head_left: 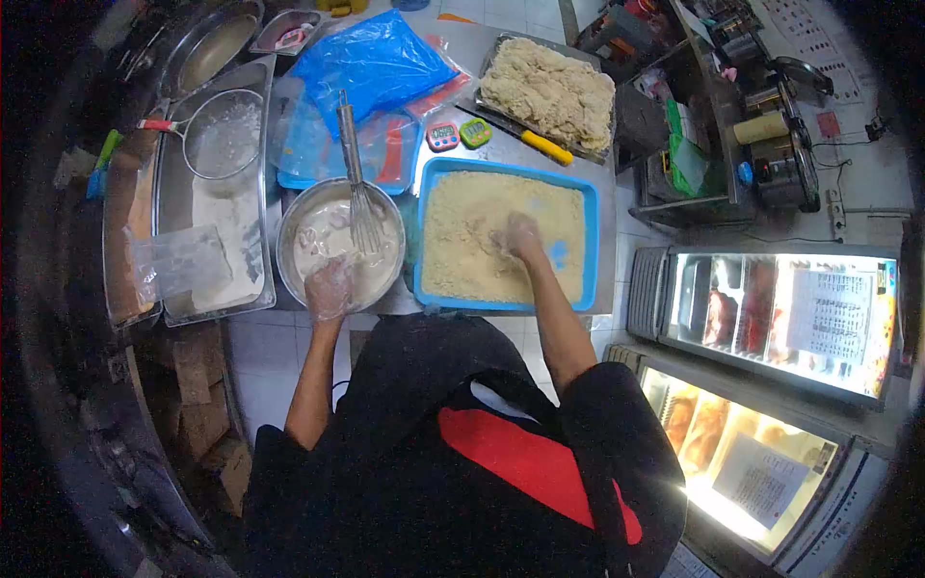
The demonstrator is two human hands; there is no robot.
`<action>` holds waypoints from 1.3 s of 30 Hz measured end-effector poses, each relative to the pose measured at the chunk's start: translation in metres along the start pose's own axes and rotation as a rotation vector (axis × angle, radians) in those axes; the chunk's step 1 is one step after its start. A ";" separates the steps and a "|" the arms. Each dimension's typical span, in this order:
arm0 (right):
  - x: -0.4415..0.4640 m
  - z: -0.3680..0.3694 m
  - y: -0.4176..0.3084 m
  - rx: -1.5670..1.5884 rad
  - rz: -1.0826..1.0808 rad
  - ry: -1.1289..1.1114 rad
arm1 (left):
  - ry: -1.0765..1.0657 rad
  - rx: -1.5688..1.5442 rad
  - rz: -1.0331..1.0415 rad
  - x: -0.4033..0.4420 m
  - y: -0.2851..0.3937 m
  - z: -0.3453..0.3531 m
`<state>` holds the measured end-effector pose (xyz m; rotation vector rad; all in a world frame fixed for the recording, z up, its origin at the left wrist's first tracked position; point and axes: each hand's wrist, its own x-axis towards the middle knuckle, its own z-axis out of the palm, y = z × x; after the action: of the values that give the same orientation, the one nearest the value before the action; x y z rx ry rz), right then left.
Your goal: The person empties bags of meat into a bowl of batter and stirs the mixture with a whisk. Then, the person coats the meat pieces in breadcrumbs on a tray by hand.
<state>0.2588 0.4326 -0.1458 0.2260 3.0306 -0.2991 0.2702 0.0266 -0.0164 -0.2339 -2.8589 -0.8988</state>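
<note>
My left hand point(330, 288), in what looks like a clear plastic glove, reaches over the near rim of a round metal bowl point(282, 252) of pale, milky batter point(337, 229). Its fingers dip into the batter and are mostly hidden. A wire whisk point(353, 159) leans in the same bowl, its handle over the far rim. To the right, my right hand point(520, 238) rests in yellowish crumbs point(458, 207) filling a blue tray point(509, 305). Crumbs cover its fingertips, beside a lumpy patch of crumbs; whether they grip anything is unclear.
Behind the tray lie two timers point(443, 136), a yellow-handled tool point(546, 146) and a tray of coated pieces point(549, 91). A blue plastic bag point(371, 60) lies behind the bowl. On the left, a sieve point(223, 135) rests over a metal flour pan point(227, 222). Lit display cases point(776, 323) stand right.
</note>
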 end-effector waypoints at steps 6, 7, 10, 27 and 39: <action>-0.017 -0.132 -0.029 0.636 0.057 -0.087 | -0.055 0.121 -0.110 -0.001 -0.002 0.004; -0.024 -0.135 -0.026 0.624 -0.054 0.036 | -0.007 0.129 -0.063 -0.007 -0.009 0.011; -0.041 -0.139 -0.014 0.488 -0.318 0.169 | 0.086 0.133 0.059 -0.007 -0.023 0.020; 0.006 -0.094 0.017 0.264 -0.482 -0.301 | 0.035 0.035 -0.185 -0.009 -0.018 0.019; 0.211 -0.284 0.138 1.123 0.096 -0.217 | 0.087 0.448 -0.243 -0.021 -0.036 0.032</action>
<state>0.0518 0.6522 0.0839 0.3548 2.2796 -1.8121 0.2818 0.0140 -0.0661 0.1985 -2.9469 -0.2673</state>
